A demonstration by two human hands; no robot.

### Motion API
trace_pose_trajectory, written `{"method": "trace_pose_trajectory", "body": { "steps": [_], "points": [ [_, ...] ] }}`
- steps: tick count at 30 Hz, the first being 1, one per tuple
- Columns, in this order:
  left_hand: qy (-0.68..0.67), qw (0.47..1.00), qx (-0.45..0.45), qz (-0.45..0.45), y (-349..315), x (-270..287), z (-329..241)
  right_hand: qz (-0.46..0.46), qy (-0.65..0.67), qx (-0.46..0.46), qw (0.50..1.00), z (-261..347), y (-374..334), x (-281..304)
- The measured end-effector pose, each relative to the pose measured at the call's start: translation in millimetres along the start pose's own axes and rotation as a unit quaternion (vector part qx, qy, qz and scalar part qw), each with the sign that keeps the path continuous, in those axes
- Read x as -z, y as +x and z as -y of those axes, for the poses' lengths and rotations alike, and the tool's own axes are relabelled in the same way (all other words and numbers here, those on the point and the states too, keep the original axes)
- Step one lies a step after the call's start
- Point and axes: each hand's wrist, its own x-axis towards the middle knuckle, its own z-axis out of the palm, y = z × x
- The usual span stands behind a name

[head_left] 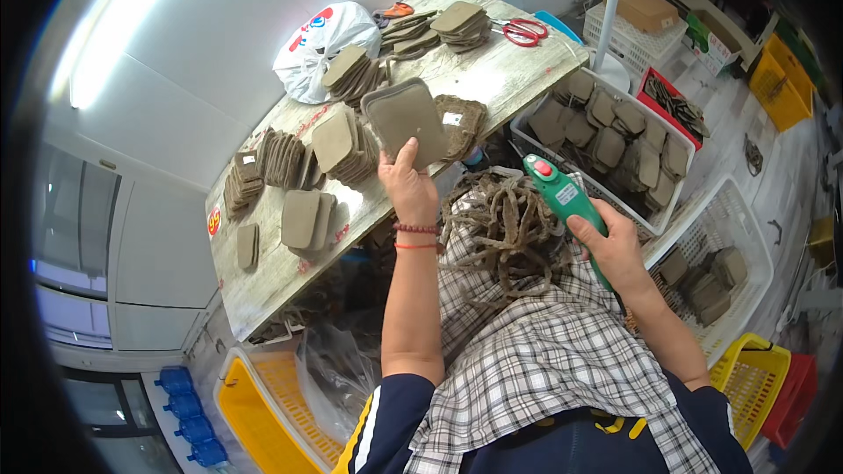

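The person's left hand (409, 186) is raised over the near edge of the desk (492, 79), its fingers closed on the lower edge of a grey-brown felt pad (406, 119) with rounded corners, which it holds up nearly flat to the camera, just above the stacks of like pads (344, 147) lying along that edge. The right hand (617, 248) is wrapped around the handle of a green electric cutter (565, 202) with a red button near its tip; the tool points up and toward the pad but stands apart from it, over the lap. A heap of trimmed felt strips (502, 224) lies on the checked cloth (544, 351) across the person's knees, between the two forearms. To the right of the desk a white basket (680, 177) holds more pads, and a second white basket (746, 246) nearer the person holds a few. The step in hand appears to be trimming the pad's edge, and to do it well the left hand would need to keep its fingertips clear of the edge being cut and turn the pad steadily, so that the cutter follows the stitched border without biting into it. Holding the work over the cloth would let the offcuts fall onto the heap instead of the floor. Red scissors (525, 32) lie untouched at the far end of the desk.
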Motion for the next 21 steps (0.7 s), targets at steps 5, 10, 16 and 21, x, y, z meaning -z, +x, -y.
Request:
{"method": "trace_pose_trajectory", "body": {
  "steps": [5,10,16,21],
  "points": [
    [-0.246,0.962,0.11,-0.035,-46,-49,1,0.002,0.0,0.01,1.0,10,-4,-8],
    [-0.338,0.926,0.165,-0.031,-58,-61,12,-0.003,0.024,-0.014,1.0,15,-12,-5],
    [-0.315,0.935,0.158,-0.042,-68,-72,23,-0.017,0.032,0.008,0.999,17,-14,-5],
    [-0.272,0.947,0.173,-0.005,-81,-70,27,-0.03,0.026,0.004,0.999,23,-15,-3]
  ]
}}
